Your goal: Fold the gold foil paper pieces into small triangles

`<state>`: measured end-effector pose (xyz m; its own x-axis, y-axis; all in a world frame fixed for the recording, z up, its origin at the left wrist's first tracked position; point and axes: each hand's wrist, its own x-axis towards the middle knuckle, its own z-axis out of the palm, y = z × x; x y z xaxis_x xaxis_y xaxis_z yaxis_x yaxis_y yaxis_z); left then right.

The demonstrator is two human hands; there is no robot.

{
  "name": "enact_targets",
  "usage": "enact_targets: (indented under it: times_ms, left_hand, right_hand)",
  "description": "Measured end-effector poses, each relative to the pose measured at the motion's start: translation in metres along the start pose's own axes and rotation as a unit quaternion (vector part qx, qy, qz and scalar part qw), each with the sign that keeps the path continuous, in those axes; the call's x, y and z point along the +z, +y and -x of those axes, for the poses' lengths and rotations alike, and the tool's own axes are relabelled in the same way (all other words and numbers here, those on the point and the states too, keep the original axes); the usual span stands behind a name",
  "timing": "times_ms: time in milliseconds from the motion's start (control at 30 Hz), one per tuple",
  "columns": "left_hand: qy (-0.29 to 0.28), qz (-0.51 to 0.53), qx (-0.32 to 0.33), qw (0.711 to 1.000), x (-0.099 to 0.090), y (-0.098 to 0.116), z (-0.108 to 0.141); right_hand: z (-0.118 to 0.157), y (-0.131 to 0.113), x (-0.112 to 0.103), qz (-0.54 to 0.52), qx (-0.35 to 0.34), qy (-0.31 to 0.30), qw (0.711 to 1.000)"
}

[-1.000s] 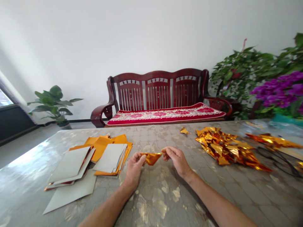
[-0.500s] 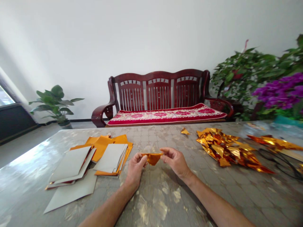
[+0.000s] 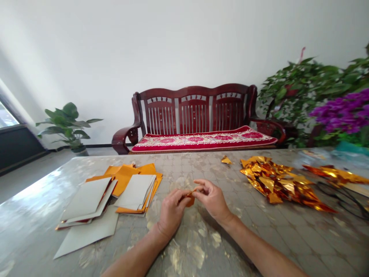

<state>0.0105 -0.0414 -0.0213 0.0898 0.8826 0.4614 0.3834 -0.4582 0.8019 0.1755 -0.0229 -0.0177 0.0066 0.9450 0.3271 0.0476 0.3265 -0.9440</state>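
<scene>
A small folded piece of gold foil paper (image 3: 190,201) is pinched between my two hands over the middle of the table. My left hand (image 3: 173,207) covers most of it, with thumb and fingers closed on its left part. The thumb and index finger of my right hand (image 3: 211,198) grip its right end. To the left lie stacks of paper sheets, one grey-backed stack (image 3: 86,202) and another (image 3: 135,192) with orange edges. Folded gold foil pieces form a pile (image 3: 268,181) to the right.
A single gold piece (image 3: 226,160) lies near the far edge of the table (image 3: 184,250). At the right are more foil (image 3: 336,175), a black cable (image 3: 343,198) and clear plastic. Beyond stand a wooden bench (image 3: 193,111) and plants.
My left hand has moved right, close to my right hand, and now hides much of the gold piece, which earlier showed as a wide triangle between the hands.
</scene>
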Motion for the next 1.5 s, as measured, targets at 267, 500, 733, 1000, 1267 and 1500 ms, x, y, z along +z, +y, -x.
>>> enact_targets:
  times_ms: [267, 500, 733, 1000, 1267, 1500]
  left_hand:
    - [0.108, 0.077, -0.071, 0.989, 0.007, -0.003, -0.001]
    - [0.054, 0.012, 0.008, 0.998, 0.009, -0.001, 0.005]
    - [0.050, -0.082, 0.101, 0.990, 0.007, -0.001, 0.007]
    - [0.070, -0.132, 0.138, 0.979, 0.006, -0.002, 0.003]
    - [0.070, -0.120, 0.136, 0.981, 0.005, 0.000, 0.002]
    - [0.076, -0.121, 0.123, 0.982, 0.004, 0.003, 0.001]
  right_hand:
    - [0.006, -0.015, -0.005, 0.170, -0.147, 0.048, 0.973]
    - [0.009, -0.012, 0.006, 0.097, -0.060, 0.029, 0.993]
    - [0.010, -0.014, 0.009, 0.097, -0.071, 0.044, 0.992]
    - [0.010, -0.009, 0.009, 0.128, -0.134, 0.040, 0.982]
    - [0.011, -0.007, 0.008, 0.124, -0.149, 0.027, 0.981]
    - [0.012, -0.007, 0.008, 0.121, -0.156, 0.010, 0.980]
